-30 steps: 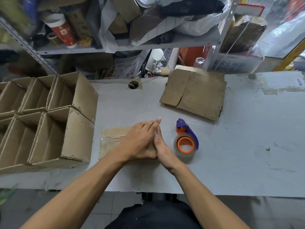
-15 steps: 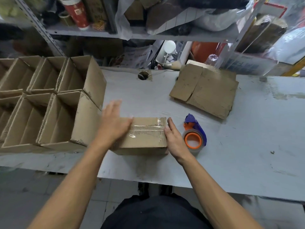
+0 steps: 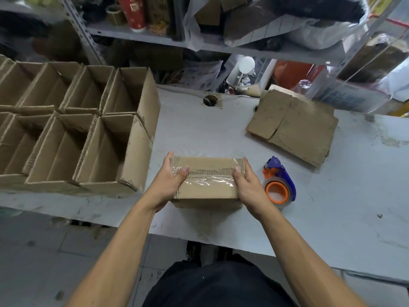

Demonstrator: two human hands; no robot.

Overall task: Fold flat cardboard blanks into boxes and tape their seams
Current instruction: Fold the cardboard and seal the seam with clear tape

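Note:
A small brown cardboard box [image 3: 208,167] stands near the table's front edge, its top seam covered by clear tape. My left hand [image 3: 170,180] grips its left end, thumb on the taped top. My right hand [image 3: 247,182] grips its right end the same way. A tape dispenser [image 3: 279,185] with an orange core and a blue handle lies just right of my right hand. A stack of flat cardboard blanks [image 3: 294,125] lies at the back right of the table.
Several folded open boxes [image 3: 115,151] stand in rows on the left of the grey table [image 3: 343,196], the nearest close to my left hand. A cable hole [image 3: 210,100] sits at the table's back. Cluttered shelves [image 3: 221,47] rise behind.
A second ago my hands were pressed together over the box. They spread apart, and both now hold the box's ends. The view has shifted right and closer.

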